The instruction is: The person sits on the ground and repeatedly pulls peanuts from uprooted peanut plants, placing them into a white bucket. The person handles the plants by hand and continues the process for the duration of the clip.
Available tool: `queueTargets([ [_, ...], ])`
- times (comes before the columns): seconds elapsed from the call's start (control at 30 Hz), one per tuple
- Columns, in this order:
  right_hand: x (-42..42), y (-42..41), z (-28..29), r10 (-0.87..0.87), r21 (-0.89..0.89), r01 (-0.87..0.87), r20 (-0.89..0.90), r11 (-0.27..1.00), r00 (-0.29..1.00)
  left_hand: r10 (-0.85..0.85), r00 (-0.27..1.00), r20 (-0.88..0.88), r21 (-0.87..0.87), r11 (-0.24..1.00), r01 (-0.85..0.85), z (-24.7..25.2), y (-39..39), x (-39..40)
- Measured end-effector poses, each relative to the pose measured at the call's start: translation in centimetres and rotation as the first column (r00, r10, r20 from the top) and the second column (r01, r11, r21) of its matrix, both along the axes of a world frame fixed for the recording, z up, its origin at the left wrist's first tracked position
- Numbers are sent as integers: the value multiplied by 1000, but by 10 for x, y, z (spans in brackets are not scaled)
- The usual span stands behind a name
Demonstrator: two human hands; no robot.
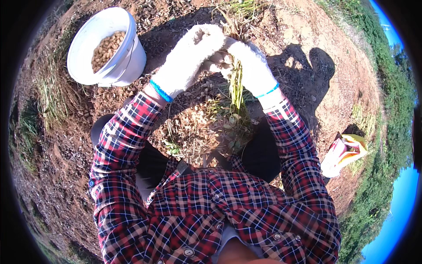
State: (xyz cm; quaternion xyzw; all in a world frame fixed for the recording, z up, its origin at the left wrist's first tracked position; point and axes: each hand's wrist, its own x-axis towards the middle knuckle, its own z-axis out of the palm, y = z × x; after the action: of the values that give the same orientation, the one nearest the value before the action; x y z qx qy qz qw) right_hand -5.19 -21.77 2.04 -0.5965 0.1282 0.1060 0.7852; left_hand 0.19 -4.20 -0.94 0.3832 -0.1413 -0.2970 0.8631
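My left hand [191, 59], in a white knit work glove with a blue cuff edge, meets my right hand [252, 67] in a matching glove. Green plant stems [236, 85] hang down from the right hand, which is closed around them. Roots or pods at the stems' upper end are mostly hidden between the gloves. The left hand's fingers are curled at this end; whether they grip anything cannot be told. To the left stands a white plastic bucket [140, 62], tilted in the view, with unshelled peanuts [107, 51] in it.
Pulled plants [242, 10] lie beyond my hands, and a heap of dry stalks [56, 92] lies left below the bucket. Leafy stems and loose debris [191, 132] cover the soil between my legs. A yellow, white and red bag [344, 153] stands at the right, near green bushes [395, 109].
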Motion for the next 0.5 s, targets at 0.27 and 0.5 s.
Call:
queueTargets([
  [0.27,-3,-12,-30,96,-337,-30,180,941,979,10,934,357,318,939,-131,15,4,-6],
  [0.5,-11,-1,-8,275,-500,-97,296,861,915,-238,845,479,441,898,3,4,58,39],
])
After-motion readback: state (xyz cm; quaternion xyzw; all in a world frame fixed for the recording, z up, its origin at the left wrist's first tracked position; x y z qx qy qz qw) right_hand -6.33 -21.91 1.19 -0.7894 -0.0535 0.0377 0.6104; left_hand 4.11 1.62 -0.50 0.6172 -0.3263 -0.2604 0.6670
